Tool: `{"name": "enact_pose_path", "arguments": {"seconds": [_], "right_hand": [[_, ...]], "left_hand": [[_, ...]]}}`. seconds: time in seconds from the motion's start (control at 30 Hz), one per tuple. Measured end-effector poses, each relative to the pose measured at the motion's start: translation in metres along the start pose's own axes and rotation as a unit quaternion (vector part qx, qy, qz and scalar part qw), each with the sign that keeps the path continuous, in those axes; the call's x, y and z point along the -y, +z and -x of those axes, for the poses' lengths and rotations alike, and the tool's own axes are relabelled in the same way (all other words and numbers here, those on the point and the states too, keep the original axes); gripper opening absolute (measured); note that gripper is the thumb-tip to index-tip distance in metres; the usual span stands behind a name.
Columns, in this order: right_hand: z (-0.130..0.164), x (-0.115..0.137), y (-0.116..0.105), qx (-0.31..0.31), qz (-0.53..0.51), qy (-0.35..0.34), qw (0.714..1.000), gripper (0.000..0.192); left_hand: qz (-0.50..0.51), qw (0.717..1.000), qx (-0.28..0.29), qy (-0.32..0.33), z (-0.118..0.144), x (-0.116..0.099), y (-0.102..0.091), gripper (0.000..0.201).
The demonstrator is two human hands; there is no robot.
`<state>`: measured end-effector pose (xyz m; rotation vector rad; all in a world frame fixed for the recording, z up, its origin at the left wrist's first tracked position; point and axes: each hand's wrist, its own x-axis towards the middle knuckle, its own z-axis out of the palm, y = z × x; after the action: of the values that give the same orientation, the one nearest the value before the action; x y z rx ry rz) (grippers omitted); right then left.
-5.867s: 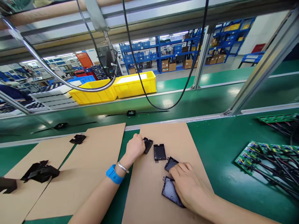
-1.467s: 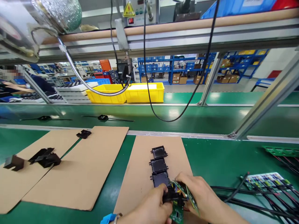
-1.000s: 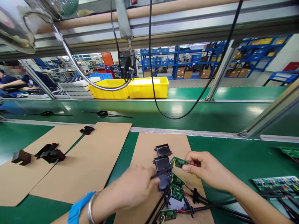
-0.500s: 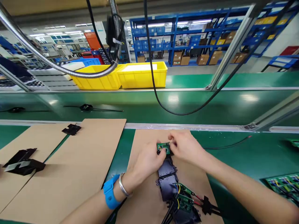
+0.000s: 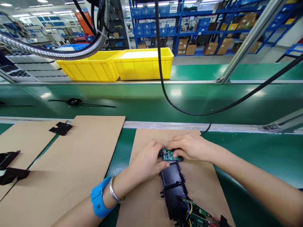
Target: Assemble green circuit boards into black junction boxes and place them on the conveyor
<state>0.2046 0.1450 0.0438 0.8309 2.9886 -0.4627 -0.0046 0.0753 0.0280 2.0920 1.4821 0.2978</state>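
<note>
Two forearms (image 5: 248, 171) converge; left hand (image 5: 145, 161) and right hand (image 5: 192, 147) grasp a green circuit board (image 5: 169, 155).

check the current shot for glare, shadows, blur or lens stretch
Head view: pale glare patches on the green bench; head view: a soft shadow on the cardboard, just right of the lower-left black part; head view: the metal post at upper right leans, perhaps wide-angle stretch; head view: the green circuit board looks fairly sharp, any markings too small to read.
</note>
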Motion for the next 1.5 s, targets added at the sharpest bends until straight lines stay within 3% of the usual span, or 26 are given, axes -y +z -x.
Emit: {"name": "enact_pose_path", "arguments": {"seconds": [0.4, 0.77, 0.83, 0.9, 0.97, 1.07, 1.13, 1.23, 1.37, 1.5], "right_hand": [[0.001, 0.015, 0.003, 0.048, 0.069, 0.034, 0.996, 0.012], [0.001, 0.020, 0.023, -0.023, 0.092, 0.052, 0.994, 0.007], [0.001, 0.018, 0.026, -0.038, 0.079, 0.055, 0.995, 0.006], [0.001, 0.017, 0.027, -0.050, 0.067, 0.055, 0.995, 0.005], [0.001, 0.016, 0.027, -0.055, 0.055, 0.055, 0.995, 0.004], [0.001, 0.016, 0.026, -0.047, 0.037, 0.059, 0.996, 0.007], [0.001, 0.016, 0.024, -0.042, 0.029, 0.066, 0.997, 0.009], [0.001, 0.017, 0.023, -0.039, 0.020, 0.070, 0.997, 0.008], [0.001, 0.016, 0.024, -0.051, 0.014, 0.065, 0.996, 0.007], [0.001, 0.014, 0.026, -0.058, 0.011, 0.064, 0.996, 0.007]], "left_hand": [[0.033, 0.998, 0.029, 0.045, -0.003, 0.010, -0.003, 0.038], [0.071, 0.995, 0.054, 0.040, -0.001, 0.015, -0.013, 0.046], [0.082, 0.994, 0.067, 0.007, -0.002, 0.017, -0.017, 0.040], [0.054, 0.996, 0.072, -0.016, -0.003, 0.015, -0.018, 0.019], [-0.010, 0.999, 0.048, 0.002, -0.003, 0.010, -0.016, 0.010], [-0.089, 0.994, -0.021, 0.057, -0.001, 0.000, -0.010, 0.017], [-0.107, 0.991, -0.038, 0.067, 0.000, -0.005, -0.006, 0.022], [-0.099, 0.994, -0.034, 0.032, 0.001, -0.009, -0.006, 0.023], [-0.059, 0.997, 0.022, -0.049, -0.004, -0.011, -0.010, 0.026], [-0.085, 0.993, 0.029, -0.070, -0.008, -0.010, -0.007, 0.025]]}}
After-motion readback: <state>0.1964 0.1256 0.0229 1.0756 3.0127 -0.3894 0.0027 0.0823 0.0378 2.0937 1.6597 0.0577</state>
